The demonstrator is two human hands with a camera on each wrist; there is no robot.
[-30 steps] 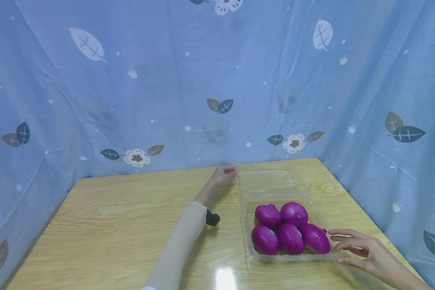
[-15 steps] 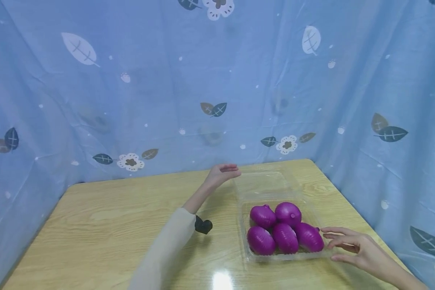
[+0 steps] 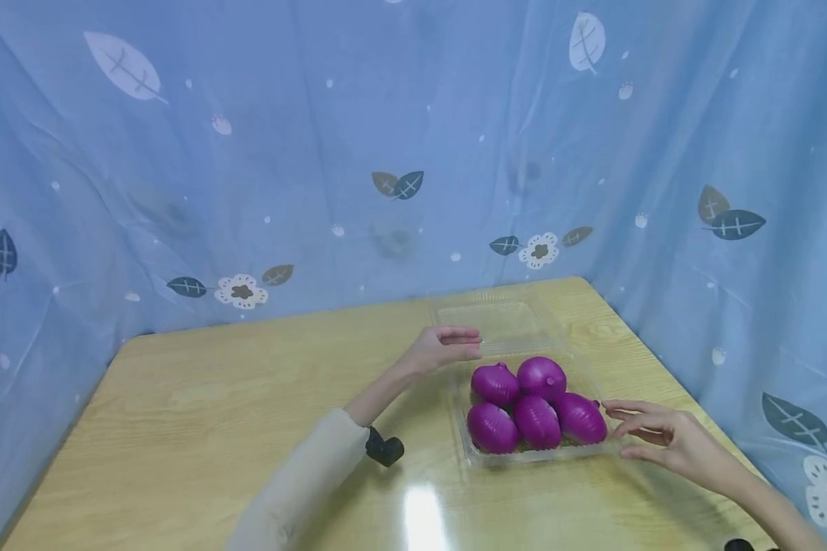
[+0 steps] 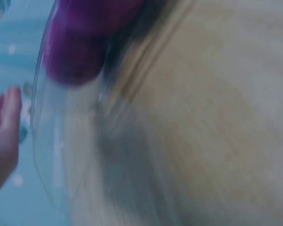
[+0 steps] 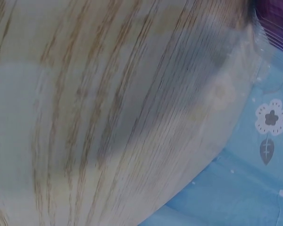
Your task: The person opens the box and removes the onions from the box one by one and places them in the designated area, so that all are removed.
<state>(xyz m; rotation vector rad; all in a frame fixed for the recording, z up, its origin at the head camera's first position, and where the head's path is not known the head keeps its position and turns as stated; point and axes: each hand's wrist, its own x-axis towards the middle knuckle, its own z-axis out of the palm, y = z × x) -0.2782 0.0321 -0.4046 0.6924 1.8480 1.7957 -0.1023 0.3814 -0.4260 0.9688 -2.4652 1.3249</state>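
Observation:
Several purple onions (image 3: 537, 421) with ridged, shiny skins lie in the base of a clear plastic clamshell box (image 3: 496, 461). Its clear lid (image 3: 489, 315) is folded back flat, away from me. My left hand (image 3: 444, 350) is over the box's left side near the hinge, fingers extended to the right and thumb below them. At the right wall, fingertips right at the rim beside the rightmost onion, is my right hand (image 3: 675, 440), its fingers loosely bent and thumb apart. The left wrist view is blurred, showing purple onion (image 4: 78, 56) behind clear plastic and part of a hand (image 4: 4, 136).
The box stands on the right part of a wood-grain table (image 3: 234, 428). A blue curtain (image 3: 282, 153) with leaf and flower prints hangs behind the table and along its sides. A black wrist-worn device (image 3: 386, 450) shows under the left sleeve (image 3: 317, 467).
My left hand has moved from beside the lid's left edge rightward and nearer, to the hinge. My right hand stays by the box's right wall. The head view has shifted a little.

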